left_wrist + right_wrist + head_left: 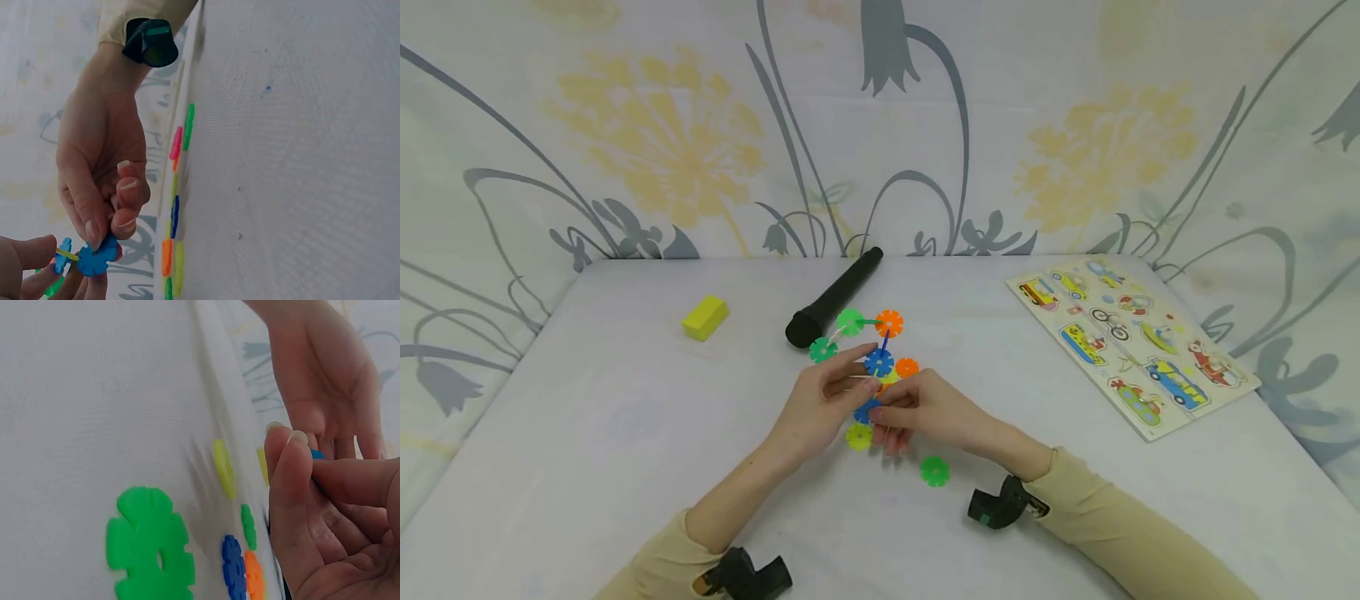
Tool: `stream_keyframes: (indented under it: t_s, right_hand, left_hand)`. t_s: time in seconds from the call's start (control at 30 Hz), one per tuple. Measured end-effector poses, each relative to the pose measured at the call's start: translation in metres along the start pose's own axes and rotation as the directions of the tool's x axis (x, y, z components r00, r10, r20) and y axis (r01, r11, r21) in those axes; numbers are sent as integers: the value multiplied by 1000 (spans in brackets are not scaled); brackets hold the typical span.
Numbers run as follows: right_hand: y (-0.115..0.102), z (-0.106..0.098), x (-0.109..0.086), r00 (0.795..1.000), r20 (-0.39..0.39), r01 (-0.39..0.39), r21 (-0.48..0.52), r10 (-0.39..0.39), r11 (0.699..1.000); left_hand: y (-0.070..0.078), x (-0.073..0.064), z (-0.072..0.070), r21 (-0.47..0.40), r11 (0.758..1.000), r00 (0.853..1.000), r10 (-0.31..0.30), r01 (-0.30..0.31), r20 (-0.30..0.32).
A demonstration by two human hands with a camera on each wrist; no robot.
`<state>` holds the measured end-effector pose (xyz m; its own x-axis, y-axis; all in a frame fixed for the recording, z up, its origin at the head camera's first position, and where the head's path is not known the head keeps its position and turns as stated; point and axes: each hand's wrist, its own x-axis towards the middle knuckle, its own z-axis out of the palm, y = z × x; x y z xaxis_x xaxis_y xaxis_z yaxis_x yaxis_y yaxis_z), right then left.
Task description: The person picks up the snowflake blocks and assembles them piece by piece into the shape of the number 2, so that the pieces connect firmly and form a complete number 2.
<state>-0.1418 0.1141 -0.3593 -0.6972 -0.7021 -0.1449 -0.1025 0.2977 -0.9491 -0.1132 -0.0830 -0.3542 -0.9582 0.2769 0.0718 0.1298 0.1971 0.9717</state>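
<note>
Notched plastic discs in several colours are joined edge to edge, including an orange disc, a light green disc and an upper blue disc. My left hand pinches this linked piece from the left, thumb and forefinger near the blue discs. From the right, my right hand pinches a blue disc between thumb and fingers. In the left wrist view a yellow disc, seen edge-on, links it to another blue disc. Fingers hide part of the piece.
A loose green disc and a yellow disc are near the hands. Behind them lies a black microphone. A yellow block is at left, a picture puzzle board at right. Patterned cloth hangs behind the table.
</note>
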Motion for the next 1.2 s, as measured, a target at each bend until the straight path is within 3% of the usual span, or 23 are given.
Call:
stream_keyframes:
  t_s: [0.4, 0.57, 0.67, 0.87, 1.2]
  right_hand:
    - [4, 2, 0, 999, -42, 7, 132, -2, 991]
    - [7, 3, 1, 996, -80, 33, 91, -26, 995]
    - [7, 4, 1, 994, -109, 34, 69, -27, 997]
    - [8, 5, 1, 995, -97, 30, 156, -15, 987]
    - [6, 8, 0, 994, -105, 28, 237, -3, 971]
  left_hand:
    - [-2, 0, -1, 3, 1000, 999, -26, 26, -29]
    - [-2, 0, -2, -26, 999, 999, -42, 42, -25]
    - [-2, 0, -2, -33, 999, 999, -32, 32, -8]
    - [-3, 0, -2, -7, 1000, 1000, 10, -10, 11]
    - [-3, 0, 2, 35, 999, 1000, 15, -14, -20]
